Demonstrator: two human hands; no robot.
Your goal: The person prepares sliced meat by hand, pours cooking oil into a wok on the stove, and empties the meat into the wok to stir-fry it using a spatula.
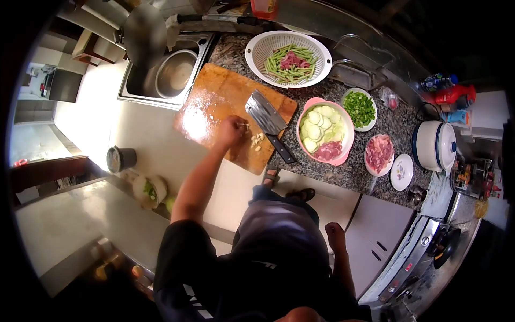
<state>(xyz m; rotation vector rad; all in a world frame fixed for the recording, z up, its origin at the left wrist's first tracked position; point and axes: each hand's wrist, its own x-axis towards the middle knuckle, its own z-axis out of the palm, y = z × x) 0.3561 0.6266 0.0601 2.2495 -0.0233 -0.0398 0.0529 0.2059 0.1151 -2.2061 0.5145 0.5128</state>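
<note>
My left hand (230, 132) is over the wooden cutting board (214, 88), fingers pinched together with a small pale piece, seemingly a garlic clove, at their tips. Several peeled garlic cloves (257, 141) lie just to its right on the board. A cleaver (266, 114) rests flat across the board's right part, its black handle reaching past the edge. Wet glare covers the board's left side. Away from the counter, my right hand (335, 236) hangs low by my side with curled fingers and nothing visible in it.
Behind the board sits a white colander (251, 51) of green beans and meat. To the right are a pink-rimmed bowl (350, 131) of sliced vegetable and meat, chopped greens (359, 109), a meat plate (379, 154), a white pot (427, 145) and a stove (416, 257). A sink (129, 86) is left.
</note>
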